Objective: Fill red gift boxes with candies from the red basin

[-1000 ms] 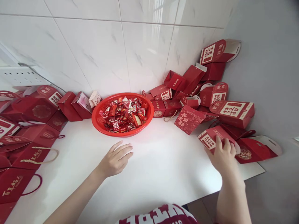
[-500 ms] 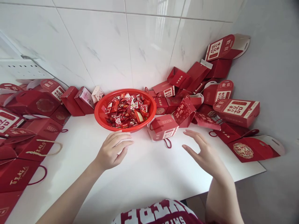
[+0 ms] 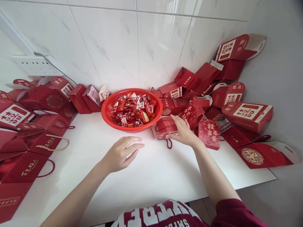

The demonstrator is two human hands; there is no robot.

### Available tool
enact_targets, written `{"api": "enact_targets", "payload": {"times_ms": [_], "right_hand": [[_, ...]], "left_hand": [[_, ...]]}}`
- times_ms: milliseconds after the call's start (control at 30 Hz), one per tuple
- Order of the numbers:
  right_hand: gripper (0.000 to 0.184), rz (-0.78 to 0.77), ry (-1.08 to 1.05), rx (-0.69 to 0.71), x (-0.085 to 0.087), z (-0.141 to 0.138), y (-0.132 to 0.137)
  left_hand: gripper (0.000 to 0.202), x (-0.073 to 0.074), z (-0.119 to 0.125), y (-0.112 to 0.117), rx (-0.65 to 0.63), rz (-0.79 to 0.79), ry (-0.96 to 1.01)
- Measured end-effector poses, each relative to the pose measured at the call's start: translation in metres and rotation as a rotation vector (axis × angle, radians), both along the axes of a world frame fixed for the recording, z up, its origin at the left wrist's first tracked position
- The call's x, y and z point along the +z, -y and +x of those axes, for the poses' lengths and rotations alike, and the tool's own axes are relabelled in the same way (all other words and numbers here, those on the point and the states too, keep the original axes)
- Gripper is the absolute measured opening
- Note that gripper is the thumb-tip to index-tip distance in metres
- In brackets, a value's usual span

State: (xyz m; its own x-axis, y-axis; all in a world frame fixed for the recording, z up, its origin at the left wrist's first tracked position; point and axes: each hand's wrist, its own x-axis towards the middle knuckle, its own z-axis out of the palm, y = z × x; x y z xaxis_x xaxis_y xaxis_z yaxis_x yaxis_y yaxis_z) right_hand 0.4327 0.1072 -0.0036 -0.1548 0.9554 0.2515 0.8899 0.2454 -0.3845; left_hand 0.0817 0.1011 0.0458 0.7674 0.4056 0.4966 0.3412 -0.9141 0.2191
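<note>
My right hand [image 3: 184, 131] is around a small red candy box [image 3: 166, 123] that lies on its side, fingers over its top and thumb at its front. A dark red cord loop hangs from this box onto the table. My left hand [image 3: 123, 154] hovers over the white tabletop, holding nothing, its fingers apart and slightly bent. Beyond it stands a red plastic basket [image 3: 105, 119] filled with wrapped candies [image 3: 132, 108]. To the right of my right hand is an open box with patterned flaps [image 3: 209, 133], one of them lying towards the table.
Red boxes [image 3: 247, 115] are piled along the right side and back right. More red boxes [image 3: 44, 101] and cord-handled ones crowd the left. A tiled wall [image 3: 113, 41] closes the back, with a white socket strip [image 3: 35, 65] at the left. The white table [image 3: 142, 176] runs beneath.
My right hand has moved left and forward onto the small red box and taken hold of it. The left hand stays open near the basket. The view has shifted slightly.
</note>
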Motion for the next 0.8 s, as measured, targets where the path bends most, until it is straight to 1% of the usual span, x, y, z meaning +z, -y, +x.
{"api": "enact_targets", "payload": {"times_ms": [67, 133, 233, 333, 367, 400, 433, 467, 500, 533, 567, 600, 633, 667, 700, 733, 800], "right_hand": [[0.088, 0.028, -0.012, 0.052, 0.001, 0.003, -0.002], [0.076, 0.044, -0.031, 0.134, 0.008, 0.004, 0.003], [0.058, 0.006, -0.061, 0.242, 0.026, -0.004, 0.019], [0.029, -0.027, -0.133, 0.357, 0.045, -0.016, 0.034], [0.023, -0.009, -0.163, 0.375, 0.048, -0.019, 0.036], [0.023, 0.017, -0.184, 0.375, 0.049, -0.022, 0.037], [0.027, 0.041, -0.188, 0.358, 0.048, -0.025, 0.037], [0.039, 0.051, -0.173, 0.336, 0.045, -0.027, 0.036], [0.056, 0.041, -0.146, 0.319, 0.040, -0.030, 0.035], [0.073, 0.017, -0.120, 0.309, 0.035, -0.032, 0.034], [0.087, -0.013, -0.108, 0.299, 0.030, -0.034, 0.034], [0.095, -0.043, -0.113, 0.293, 0.025, -0.036, 0.034], [0.098, -0.068, -0.137, 0.289, 0.022, -0.038, 0.036], [0.099, -0.085, -0.177, 0.292, 0.019, -0.039, 0.038], [0.102, -0.086, -0.232, 0.302, 0.018, -0.041, 0.040], [0.104, -0.069, -0.297, 0.324, 0.018, -0.042, 0.043], [0.102, -0.024, -0.439, 0.400, 0.018, -0.043, 0.047]], "left_hand": [[0.035, -0.001, -0.004, 0.002, 0.040, -0.015, -0.034], [0.035, -0.003, -0.007, 0.004, 0.071, -0.040, -0.054], [0.032, -0.007, -0.009, 0.004, 0.084, -0.111, -0.100], [0.031, -0.011, -0.004, 0.000, 0.094, -0.206, -0.171], [0.030, -0.013, -0.001, -0.002, 0.095, -0.240, -0.189], [0.030, -0.016, 0.003, -0.005, 0.087, -0.272, -0.206], [0.029, -0.020, 0.007, -0.007, 0.071, -0.302, -0.227], [0.030, -0.024, 0.011, -0.009, 0.054, -0.326, -0.250], [0.033, -0.029, 0.016, -0.010, 0.036, -0.344, -0.276], [0.040, -0.034, 0.020, -0.011, 0.018, -0.353, -0.300], [0.049, -0.039, 0.023, -0.011, 0.002, -0.356, -0.314], [0.057, -0.042, 0.026, -0.010, -0.012, -0.352, -0.315], [0.059, -0.043, 0.028, -0.008, -0.026, -0.342, -0.303], [0.056, -0.041, 0.028, -0.006, -0.044, -0.325, -0.277], [0.050, -0.035, 0.028, -0.004, -0.060, -0.299, -0.242], [0.042, -0.026, 0.026, -0.001, -0.066, -0.263, -0.200], [0.028, -0.001, 0.019, 0.003, -0.061, -0.167, -0.114]]}}
